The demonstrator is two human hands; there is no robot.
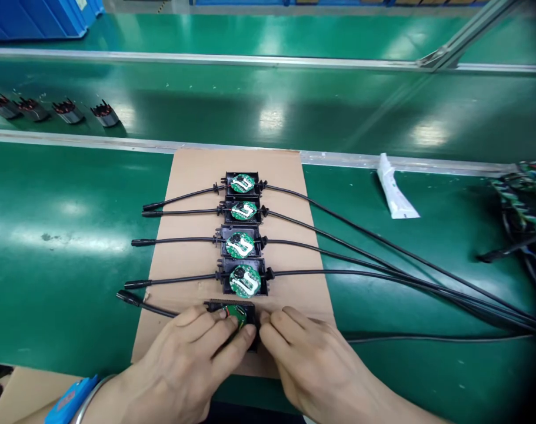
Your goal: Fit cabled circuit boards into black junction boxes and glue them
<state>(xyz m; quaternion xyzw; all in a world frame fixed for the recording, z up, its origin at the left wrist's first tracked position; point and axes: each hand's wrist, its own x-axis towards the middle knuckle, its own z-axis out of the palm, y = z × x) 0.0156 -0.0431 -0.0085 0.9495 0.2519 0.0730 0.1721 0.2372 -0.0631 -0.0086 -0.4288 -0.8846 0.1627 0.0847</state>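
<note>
Nearest me on the cardboard sheet [192, 171] lies a black plastic housing [251, 314] with a round green circuit board [236, 312] in it. My left hand [195, 353] is closed on this housing, its fingers over the left part and near edge and partly hiding the board. At the housing's right end, my right hand [309, 347] is pinched where the black cable [382, 338] comes in; the fingers cover the exact grip. A short lead with a black plug [129, 298] runs out past my left hand.
Several similar housings [245, 278] with boards and cables form a column beyond my hands. A white tube [393, 188] lies at right, near a wire bundle [526, 206]. Metal-cased parts with copper windings [105, 115] stand behind the rail at left. A blue bin [38, 20] sits far left.
</note>
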